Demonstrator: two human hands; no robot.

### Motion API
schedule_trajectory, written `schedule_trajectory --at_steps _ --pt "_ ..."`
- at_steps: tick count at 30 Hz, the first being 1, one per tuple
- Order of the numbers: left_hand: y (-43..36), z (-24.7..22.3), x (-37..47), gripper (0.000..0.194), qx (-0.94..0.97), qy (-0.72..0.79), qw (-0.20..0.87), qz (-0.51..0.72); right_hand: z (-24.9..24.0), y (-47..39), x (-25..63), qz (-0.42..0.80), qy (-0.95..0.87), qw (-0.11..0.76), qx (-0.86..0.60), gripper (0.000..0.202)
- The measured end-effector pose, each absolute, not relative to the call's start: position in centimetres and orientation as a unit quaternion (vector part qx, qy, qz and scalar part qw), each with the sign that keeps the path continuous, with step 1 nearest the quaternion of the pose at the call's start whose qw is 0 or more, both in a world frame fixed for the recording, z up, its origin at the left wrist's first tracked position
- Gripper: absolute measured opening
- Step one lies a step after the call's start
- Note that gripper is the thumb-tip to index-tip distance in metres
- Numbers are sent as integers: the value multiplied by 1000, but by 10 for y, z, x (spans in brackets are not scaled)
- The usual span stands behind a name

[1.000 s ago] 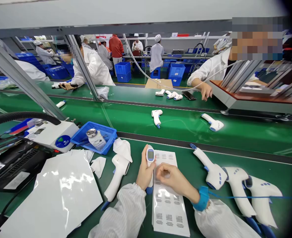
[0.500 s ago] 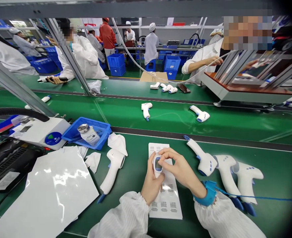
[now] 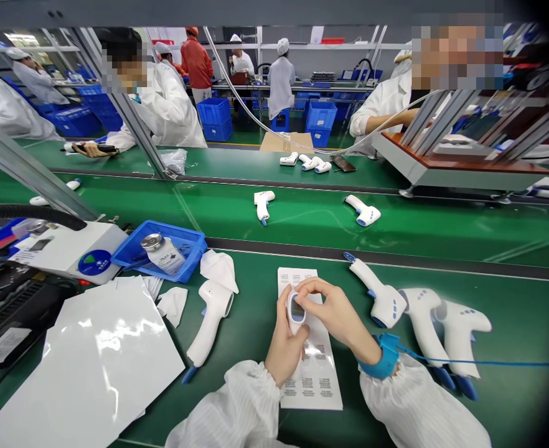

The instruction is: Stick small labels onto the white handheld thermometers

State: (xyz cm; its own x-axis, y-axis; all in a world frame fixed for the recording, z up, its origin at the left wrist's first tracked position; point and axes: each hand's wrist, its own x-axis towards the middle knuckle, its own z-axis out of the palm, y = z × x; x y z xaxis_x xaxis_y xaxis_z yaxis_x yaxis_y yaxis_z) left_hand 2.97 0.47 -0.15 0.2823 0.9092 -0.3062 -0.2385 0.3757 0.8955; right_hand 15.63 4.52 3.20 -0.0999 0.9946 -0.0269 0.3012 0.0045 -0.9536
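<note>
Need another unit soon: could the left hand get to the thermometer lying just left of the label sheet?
Probably yes. That thermometer lies on bare green mat, nothing between, but the left hand currently grips a thermometer.

A white handheld thermometer (image 3: pixel 295 311) with a small grey display framed in blue is held upright, screen toward the camera, above a white label sheet (image 3: pixel 309 367) lying flat on the green table. The left hand (image 3: pixel 284 345) grips its handle from below, hiding most of the body. The fingertips of the right hand (image 3: pixel 333 314) touch the head beside the display.
</note>
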Motion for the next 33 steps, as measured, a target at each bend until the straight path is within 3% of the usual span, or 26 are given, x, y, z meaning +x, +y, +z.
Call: schedule_trajectory --at_steps 23,33 --pt "4 -13 28 80 394 435 696 413 34 50 159 446 -600 369 -552 7" --pt "3 -13 25 66 351 451 705 420 32 50 158 448 -601 369 -549 7"
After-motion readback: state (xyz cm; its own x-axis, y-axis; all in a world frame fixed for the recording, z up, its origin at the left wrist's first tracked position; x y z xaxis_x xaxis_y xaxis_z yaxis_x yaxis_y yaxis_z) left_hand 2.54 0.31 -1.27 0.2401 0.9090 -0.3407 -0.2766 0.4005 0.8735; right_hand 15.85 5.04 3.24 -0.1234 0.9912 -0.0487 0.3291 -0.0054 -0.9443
